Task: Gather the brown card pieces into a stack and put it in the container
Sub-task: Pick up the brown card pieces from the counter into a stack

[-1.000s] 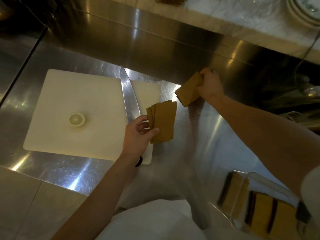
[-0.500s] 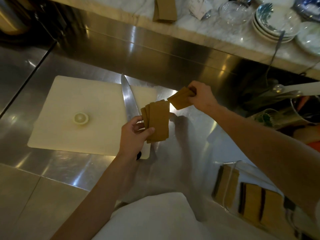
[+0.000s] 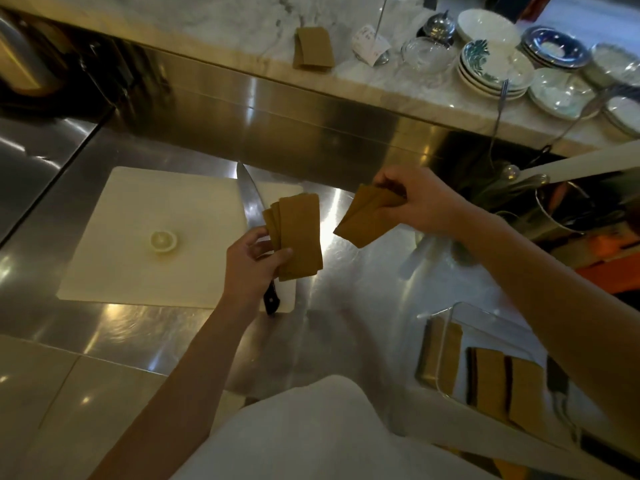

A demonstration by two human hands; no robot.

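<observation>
My left hand holds a fanned bunch of brown card pieces upright over the right edge of the cutting board. My right hand grips a second small bunch of brown cards, tilted down to the left, above the steel counter. The two bunches are apart, with a gap between them. A clear container at the lower right holds several stacks of brown cards. More brown cards lie on the marble ledge at the back.
A white cutting board carries a large knife and a small pale round piece. Stacked bowls and plates stand on the ledge at the back right. A metal pot with utensils is at the right.
My right hand has lifted its cards off the counter and brought them nearer, toward my left hand. My left hand keeps its fan in about the same place.
</observation>
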